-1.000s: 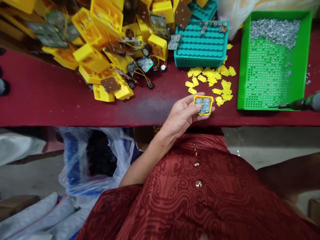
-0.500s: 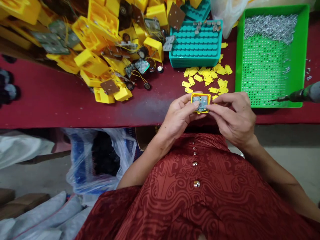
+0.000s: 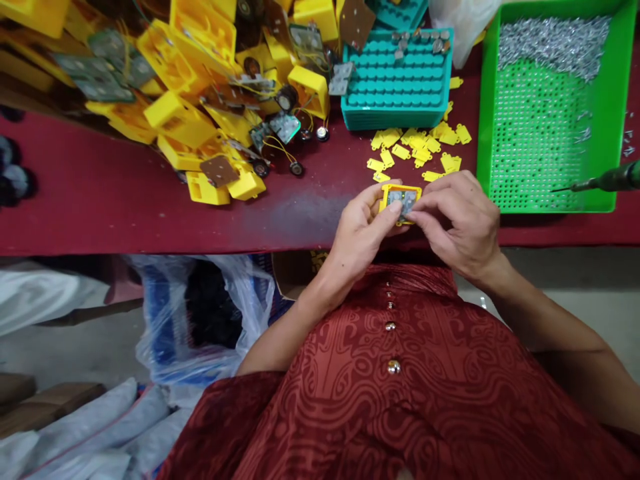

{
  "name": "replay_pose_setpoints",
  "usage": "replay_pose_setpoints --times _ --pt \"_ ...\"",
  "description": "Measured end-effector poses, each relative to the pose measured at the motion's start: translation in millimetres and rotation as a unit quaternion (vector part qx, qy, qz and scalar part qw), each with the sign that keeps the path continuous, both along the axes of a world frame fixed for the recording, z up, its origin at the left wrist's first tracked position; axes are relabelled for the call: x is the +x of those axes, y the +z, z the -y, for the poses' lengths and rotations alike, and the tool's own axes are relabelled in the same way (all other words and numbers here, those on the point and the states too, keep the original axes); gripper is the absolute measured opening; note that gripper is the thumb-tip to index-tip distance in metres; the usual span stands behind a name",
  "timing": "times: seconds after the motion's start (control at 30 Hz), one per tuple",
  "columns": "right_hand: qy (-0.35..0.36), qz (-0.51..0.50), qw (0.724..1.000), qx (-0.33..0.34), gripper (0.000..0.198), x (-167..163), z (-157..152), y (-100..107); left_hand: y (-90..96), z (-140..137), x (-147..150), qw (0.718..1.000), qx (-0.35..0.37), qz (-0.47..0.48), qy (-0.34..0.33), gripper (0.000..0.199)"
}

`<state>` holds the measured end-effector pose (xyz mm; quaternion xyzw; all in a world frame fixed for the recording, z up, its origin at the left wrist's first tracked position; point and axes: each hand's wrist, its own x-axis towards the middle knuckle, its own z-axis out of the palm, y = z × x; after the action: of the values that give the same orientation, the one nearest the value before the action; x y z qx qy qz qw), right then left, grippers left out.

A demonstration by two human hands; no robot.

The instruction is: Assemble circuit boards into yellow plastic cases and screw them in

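Observation:
My left hand (image 3: pixel 363 223) is closed round a small yellow plastic case (image 3: pixel 384 202), its open side facing up. Inside the case lies a grey-green circuit board (image 3: pixel 409 198), and my left thumb presses on it. My right hand (image 3: pixel 457 223) is closed too, thumb and forefinger pinched at the board's right edge. Its fingertips hide that corner, so anything small between them cannot be made out. Just beyond the case, several flat yellow plastic covers (image 3: pixel 401 153) lie scattered on the dark red tabletop (image 3: pixel 320 193).
Yellow cases with wired boards and small speakers are heaped (image 3: pixel 185 120) at the back left. Stacked teal trays (image 3: pixel 395 120) stand behind the covers. At the right, a green tray (image 3: pixel 485 147) holds screws (image 3: pixel 555 43), with a screwdriver tip (image 3: pixel 580 185) over it.
My right fingers have curled in closer over the board's right edge. The case has tilted slightly in my left hand. The view has shifted a little.

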<state>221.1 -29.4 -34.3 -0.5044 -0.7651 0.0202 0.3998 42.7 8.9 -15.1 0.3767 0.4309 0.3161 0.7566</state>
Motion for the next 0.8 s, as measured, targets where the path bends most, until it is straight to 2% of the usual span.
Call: replay_pose_setpoints --times 0.1,0.23,0.4,0.53,0.67,0.8 --pt "-0.014 -0.012 1.0 -0.02 0.009 0 -2 -3 -0.8 -3 -2 0.999 -0.036 0.03 0.01 0.018" --pt "0.029 -0.013 0.996 -0.078 0.016 10 -6 0 -4.3 -7 -6 0.996 -0.071 0.047 0.002 0.021" --pt "0.099 0.031 0.993 -0.062 0.02 24 -17 11 -5.8 -7 -9 0.994 -0.098 0.046 -0.008 0.021" --pt "0.154 0.031 0.979 -0.131 0.026 32 -26 17 -5.1 -6 -10 0.992 -0.103 0.048 -0.047 0.023" --pt "0.197 0.007 0.957 -0.213 0.035 37 -31 15 -5.1 -3 -10 0.994 -0.093 0.034 -0.05 0.03" --pt "0.192 0.001 0.953 -0.235 0.04 32 -28 9 -6.7 3 -9 0.998 -0.056 0.005 -0.04 0.038"
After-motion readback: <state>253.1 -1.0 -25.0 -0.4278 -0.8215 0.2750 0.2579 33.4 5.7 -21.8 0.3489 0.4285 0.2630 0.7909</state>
